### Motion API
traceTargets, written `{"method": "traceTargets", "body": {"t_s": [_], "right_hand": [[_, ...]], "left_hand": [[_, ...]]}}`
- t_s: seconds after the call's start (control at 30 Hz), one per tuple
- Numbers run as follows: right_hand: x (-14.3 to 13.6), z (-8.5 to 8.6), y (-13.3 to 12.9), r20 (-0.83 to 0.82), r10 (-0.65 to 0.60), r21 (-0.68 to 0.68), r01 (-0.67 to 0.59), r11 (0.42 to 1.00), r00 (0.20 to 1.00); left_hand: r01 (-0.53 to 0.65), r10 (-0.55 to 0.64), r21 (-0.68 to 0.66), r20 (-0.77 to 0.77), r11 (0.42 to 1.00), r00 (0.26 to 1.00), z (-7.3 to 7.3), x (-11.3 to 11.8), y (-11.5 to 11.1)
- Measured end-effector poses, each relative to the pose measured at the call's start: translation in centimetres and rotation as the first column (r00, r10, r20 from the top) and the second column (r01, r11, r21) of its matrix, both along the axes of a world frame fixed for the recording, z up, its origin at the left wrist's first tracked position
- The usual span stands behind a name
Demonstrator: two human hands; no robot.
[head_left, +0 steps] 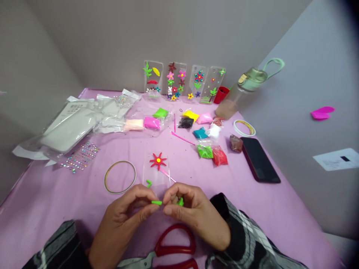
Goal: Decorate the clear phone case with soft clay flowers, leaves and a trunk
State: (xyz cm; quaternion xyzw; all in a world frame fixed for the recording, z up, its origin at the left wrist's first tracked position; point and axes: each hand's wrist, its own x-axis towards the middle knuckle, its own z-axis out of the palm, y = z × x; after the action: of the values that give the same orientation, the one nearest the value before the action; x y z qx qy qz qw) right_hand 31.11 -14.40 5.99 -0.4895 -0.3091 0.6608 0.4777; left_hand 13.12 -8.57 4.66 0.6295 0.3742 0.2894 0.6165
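Red-handled metal scissors [162,250], cropped below; left hand [123,218] pinches a smooth, slim green clay-like strip [156,203], right hand [200,216] curls round a half-hidden green lump [181,202].

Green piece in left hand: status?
Left hand pinching green piece. Right hand holding another green bit. Clear case, red flower on it, just beyond. Red-handled scissors nearer the wearer.

Nothing I can read before me, faint marks [329,162] on the white paper [336,165] on the wall [291,93] at my right, a dark block [345,158] among them, too blurred for me to make out as words or numbers
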Motion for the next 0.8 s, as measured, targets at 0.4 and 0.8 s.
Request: {"method": "traceTargets", "body": {"t_s": [0.4,0.8], "right_hand": [[-0.09,0.00,-0.35,0.125,0.028,0.013,-0.030,0.999,0.992],[-0.23,0.07,-0.66,0.386,-0.074,0.171,0.008,0.985,0.920]], "left_hand": [[0.027,-0.024,0.108,-0.033,0.994,0.999,0.47,-0.11,-0.05],[0.032,-0.020,0.225,-0.058,0.974,0.998,0.30,-0.04,-0.06]]}}
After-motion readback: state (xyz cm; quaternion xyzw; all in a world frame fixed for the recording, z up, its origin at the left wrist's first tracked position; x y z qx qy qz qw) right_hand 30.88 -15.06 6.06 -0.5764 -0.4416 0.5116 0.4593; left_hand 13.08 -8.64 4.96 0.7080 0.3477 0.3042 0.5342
